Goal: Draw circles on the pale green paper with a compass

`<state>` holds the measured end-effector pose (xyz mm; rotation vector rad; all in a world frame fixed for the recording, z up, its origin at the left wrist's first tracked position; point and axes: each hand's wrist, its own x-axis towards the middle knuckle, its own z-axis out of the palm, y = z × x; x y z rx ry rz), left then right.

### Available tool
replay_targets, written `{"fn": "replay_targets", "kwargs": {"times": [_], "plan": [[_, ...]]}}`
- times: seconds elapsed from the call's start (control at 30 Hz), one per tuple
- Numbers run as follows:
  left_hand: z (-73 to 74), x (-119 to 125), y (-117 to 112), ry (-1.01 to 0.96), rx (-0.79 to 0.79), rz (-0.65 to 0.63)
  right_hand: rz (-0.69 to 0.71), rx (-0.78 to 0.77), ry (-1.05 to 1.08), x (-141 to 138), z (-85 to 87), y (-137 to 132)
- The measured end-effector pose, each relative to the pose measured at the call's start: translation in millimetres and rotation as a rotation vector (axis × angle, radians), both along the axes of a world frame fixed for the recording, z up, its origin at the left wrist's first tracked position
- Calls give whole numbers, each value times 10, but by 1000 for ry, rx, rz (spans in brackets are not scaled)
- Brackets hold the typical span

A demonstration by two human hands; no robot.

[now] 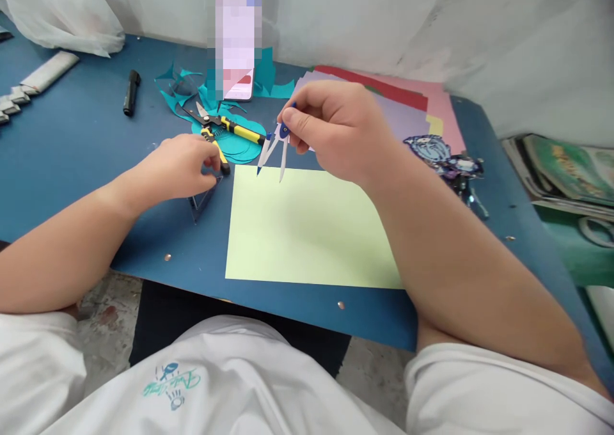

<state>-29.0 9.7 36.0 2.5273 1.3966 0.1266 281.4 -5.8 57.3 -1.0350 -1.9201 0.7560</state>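
Note:
My right hand (336,125) pinches a white and blue drawing compass (284,131) by its top, legs slightly apart and pointing down. The compass is over the far edge of a pale yellow-green sheet of paper (307,230). Left of the sheet, my left hand (185,166) has its fingers curled at a clear set square (204,199), which is partly hidden beneath the hand. Just beyond my left fingers lie yellow and black cutting pliers (242,130), spread apart on cut turquoise paper circles (247,151).
Turquoise scraps (175,93) surround a propped phone (240,89) at the back. A black marker (131,93) lies left, near a folded paper strip (50,73). Coloured sheets (407,118) and a shiny blue-black ornament (436,157) are at right. Magazines (570,166) lie beyond the table (158,230).

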Motion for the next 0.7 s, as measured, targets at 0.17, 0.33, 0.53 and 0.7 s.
{"fn": "replay_targets", "kwargs": {"times": [0.17,0.33,0.53,0.7], "plan": [[-174,98,26,-347,45,-20,-5,28,-27,-36,-135,12],[-323,151,90,-401,42,-139,-11,81,-39,-82,-249,39],[-363,113,184,-387,60,-228,-5,116,-87,-134,-376,133],[-358,90,232,-409,78,-205,-22,169,-129,-151,-451,228]]}}
